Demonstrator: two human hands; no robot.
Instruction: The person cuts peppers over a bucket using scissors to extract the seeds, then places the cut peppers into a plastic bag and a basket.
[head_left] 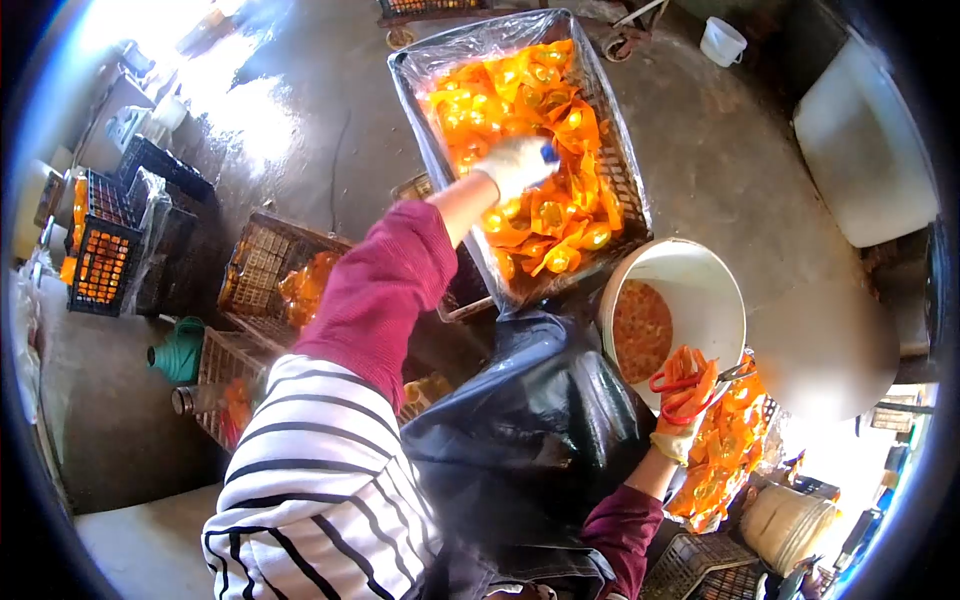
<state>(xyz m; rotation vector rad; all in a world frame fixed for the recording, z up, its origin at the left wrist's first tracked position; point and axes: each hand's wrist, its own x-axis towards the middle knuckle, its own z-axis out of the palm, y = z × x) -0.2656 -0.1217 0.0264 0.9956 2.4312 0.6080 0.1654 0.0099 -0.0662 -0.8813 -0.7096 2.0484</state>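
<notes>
My left hand (515,168), in a whitish glove, reaches over a plastic-lined crate (634,195) full of orange pieces (560,215). Something small and blue shows at its fingertips, but the fingers are blurred. My right hand (683,415), in an orange-stained glove, is closed around red-handled scissors (735,374), whose blades point right. It is just beside the rim of a white bucket (722,290) with reddish-orange contents (642,330) at the bottom. A black plastic apron (520,430) covers my lap, below the crate and the bucket.
More orange pieces (715,455) lie in a lined crate at the right. Brown crates (262,262) stand at the left near a green container (180,350). Black crates (104,240) are farther left. A small white bucket (722,42) stands at the top right.
</notes>
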